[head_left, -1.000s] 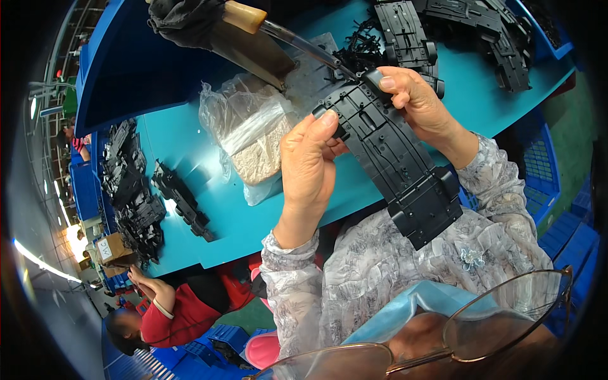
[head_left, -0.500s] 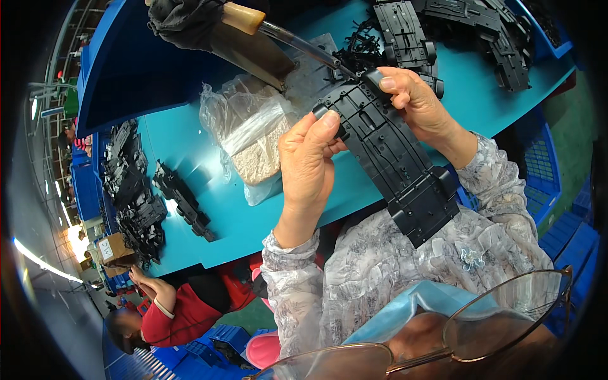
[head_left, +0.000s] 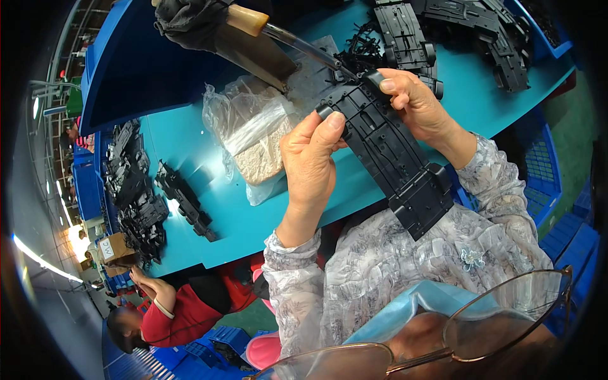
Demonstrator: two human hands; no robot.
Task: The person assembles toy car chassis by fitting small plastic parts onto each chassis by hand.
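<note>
Between my two hands is a long black plastic chassis part (head_left: 386,145), its near end hanging tilted above my lap. My left hand (head_left: 311,152) pinches the far left corner between thumb and fingers. The far right corner is gripped by my right hand (head_left: 418,104), thumb on top. The part's far end lies against the metal shaft of a wooden-handled tool (head_left: 247,20), which is mounted over a metal plate (head_left: 310,85). Whether the tool's tip touches the part cannot be made out. A dark cloth (head_left: 190,24) is wrapped by the handle.
A clear plastic bag (head_left: 244,120) of pale material lies left of my hands. Similar black parts are piled at the left (head_left: 136,190) and far right (head_left: 475,25); a single one (head_left: 185,199) lies nearby. A blue bin (head_left: 136,76) stands behind. A person in red (head_left: 187,316) sits at left.
The chassis part's near end has swung slightly to the left and up. My left hand has shifted a little to the right; both hands keep their grip.
</note>
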